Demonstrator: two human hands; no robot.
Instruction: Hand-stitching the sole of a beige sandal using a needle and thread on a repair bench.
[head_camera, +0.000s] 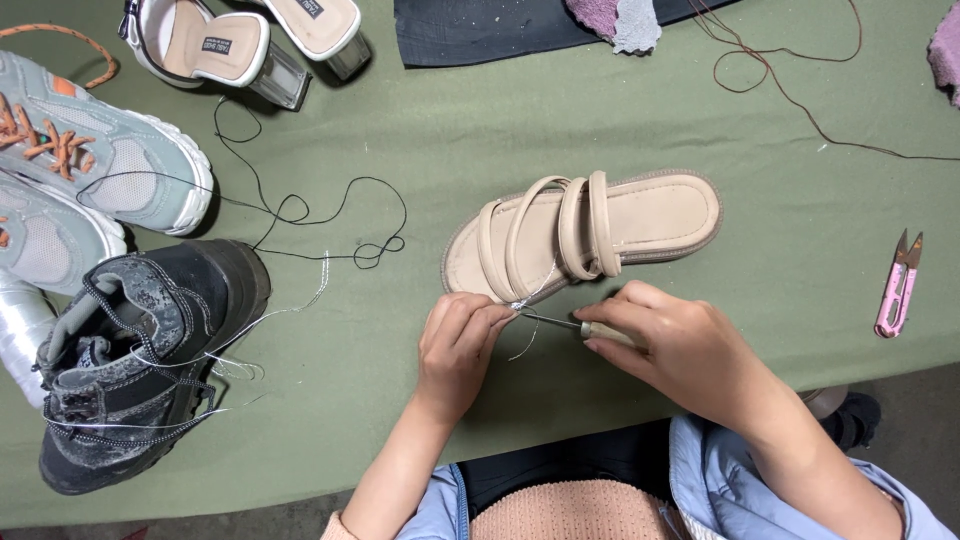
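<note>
Beige strappy sandal lying flat on the green cloth-covered table, toe end to the left, heel to the right, a little right of the middle. Four thin straps arching over the front half. Near edge of the sole touched by both hands.

Left hand at the sandal's near left edge, fingertips pinched narrow on a pale thread right at the sole's rim (thread trailing down in a short loose loop). Right hand just beside it to the right, closed on the pale wooden handle of a stitching awl, thin metal shaft pointing left toward the pinched fingertips and the sole edge.

Further right, well apart, pink thread snips lying on the cloth. Brown cord curling across the far right. Dark sheet of material at the far edge, with a grey scrap on it.

Left of the sandal, loose black thread looping over the cloth. Near left, black hiking boot on its side, white threads hanging from it. Beyond that, pale green sneakers with orange laces, and at the far left edge white block-heeled sandals. Blue sleeves at the near edge.
</note>
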